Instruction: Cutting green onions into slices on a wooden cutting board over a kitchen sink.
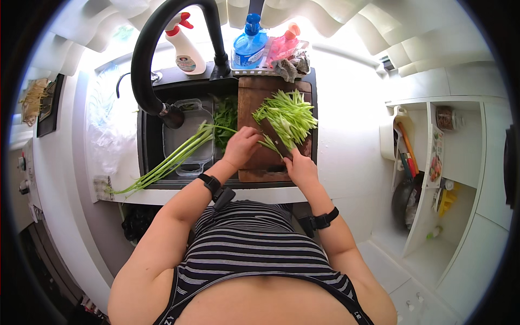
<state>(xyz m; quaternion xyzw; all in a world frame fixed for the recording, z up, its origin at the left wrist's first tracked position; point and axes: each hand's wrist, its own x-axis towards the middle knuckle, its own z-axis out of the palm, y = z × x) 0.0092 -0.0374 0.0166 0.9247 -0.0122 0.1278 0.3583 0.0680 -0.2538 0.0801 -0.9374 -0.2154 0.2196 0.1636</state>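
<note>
A dark wooden cutting board (254, 91) lies across the right part of the black sink. On it, my right hand (301, 165) is closed around the handle end of a knife (276, 137), whose dark blade slants up and left. Cut pale green stalks (286, 115) are heaped against and beyond the blade. My left hand (242, 147) rests at the board's left side, fingers bent over thin green stalks just left of the blade. Longer uncut stalks (170, 159) stretch from near this hand over the sink to the counter's front left edge.
A clear plastic basket (188, 140) and leafy greens (226, 122) sit in the sink (150, 162) under the black faucet (140, 61). Behind stand a spray bottle (186, 50), a blue soap bottle (250, 44) and a pink bottle (281, 48). Plastic bags (107, 126) lie left.
</note>
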